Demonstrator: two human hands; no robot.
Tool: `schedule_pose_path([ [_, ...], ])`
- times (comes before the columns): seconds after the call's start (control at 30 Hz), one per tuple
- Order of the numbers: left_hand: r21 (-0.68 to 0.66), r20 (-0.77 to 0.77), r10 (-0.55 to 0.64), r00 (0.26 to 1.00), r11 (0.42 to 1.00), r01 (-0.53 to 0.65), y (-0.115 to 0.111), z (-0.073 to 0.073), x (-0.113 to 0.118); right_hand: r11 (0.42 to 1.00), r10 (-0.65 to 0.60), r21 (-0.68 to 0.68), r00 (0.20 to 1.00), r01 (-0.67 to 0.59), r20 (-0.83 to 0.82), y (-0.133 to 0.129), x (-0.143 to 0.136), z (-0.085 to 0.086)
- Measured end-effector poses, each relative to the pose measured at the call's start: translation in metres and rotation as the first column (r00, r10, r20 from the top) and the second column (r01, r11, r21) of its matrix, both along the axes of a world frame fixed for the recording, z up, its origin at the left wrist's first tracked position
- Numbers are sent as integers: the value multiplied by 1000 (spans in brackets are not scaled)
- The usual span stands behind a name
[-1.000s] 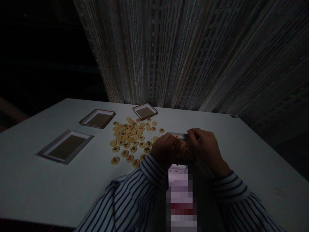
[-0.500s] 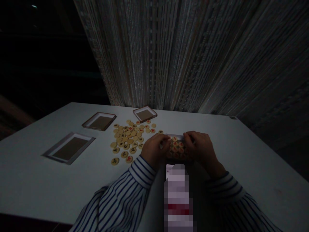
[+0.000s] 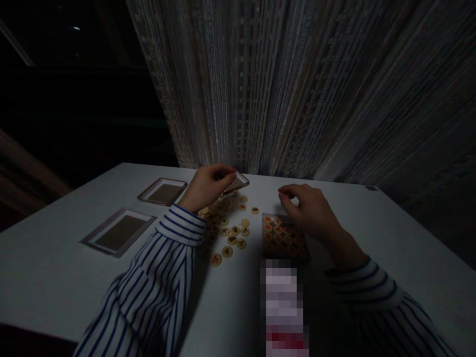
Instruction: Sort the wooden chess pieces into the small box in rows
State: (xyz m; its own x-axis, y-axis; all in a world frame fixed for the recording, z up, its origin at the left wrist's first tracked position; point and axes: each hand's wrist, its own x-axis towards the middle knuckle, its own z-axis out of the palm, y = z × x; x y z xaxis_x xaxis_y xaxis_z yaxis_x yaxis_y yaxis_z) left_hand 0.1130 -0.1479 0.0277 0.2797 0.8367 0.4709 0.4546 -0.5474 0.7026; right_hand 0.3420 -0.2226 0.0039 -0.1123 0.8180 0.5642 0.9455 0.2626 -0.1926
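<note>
Small round Chinese chess pieces [image 3: 231, 240] with red or black characters lie loosely heaped around the middle of the table. My left hand [image 3: 208, 186] is over the far side of this heap, hiding part of it. Its fingers are loosely bent with the thumb slightly apart, and no piece shows in them. To the right, rows of red-marked pieces [image 3: 278, 229] fill a shallow box [image 3: 266, 215]. My right hand [image 3: 309, 209] hovers over the box's far right corner, covering some pieces. Its index finger and thumb curve towards each other with a small gap and nothing visible between.
On the left of the white table [image 3: 48, 267] lie a grey-rimmed tray [image 3: 100, 241] and a brown-edged tray [image 3: 145, 200]. A third tray [image 3: 243, 182] is partly behind my left hand. A fringed curtain [image 3: 253, 89] hangs along the far edge.
My left hand has left the box and moved left and away from me, over the loose pieces. My right hand has lifted off the box a little, uncovering more red pieces. The view has shifted slightly.
</note>
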Motion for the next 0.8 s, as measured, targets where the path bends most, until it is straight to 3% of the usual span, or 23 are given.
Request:
schedule_pose_path([
  [0.2, -62, -48, -94, 994, 994, 91, 30, 4, 3, 1000, 24, -14, 999, -24, -26, 25, -15, 22],
  [0.43, -143, -199, -283, 938, 956, 258, 50, -9, -4, 993, 26, -117, 1000, -24, 9, 52, -28, 20],
  [0.6, -179, -515, -224, 827, 972, 152, 55, -26, -6, 980, 32, -201, 994, -10, 104, 65, -31, 9],
  [0.8, -87, -682, -161, 713, 986, 139, 57, -48, 4, 962, 15, -270, 981, 38, 193, 67, -26, 5],
])
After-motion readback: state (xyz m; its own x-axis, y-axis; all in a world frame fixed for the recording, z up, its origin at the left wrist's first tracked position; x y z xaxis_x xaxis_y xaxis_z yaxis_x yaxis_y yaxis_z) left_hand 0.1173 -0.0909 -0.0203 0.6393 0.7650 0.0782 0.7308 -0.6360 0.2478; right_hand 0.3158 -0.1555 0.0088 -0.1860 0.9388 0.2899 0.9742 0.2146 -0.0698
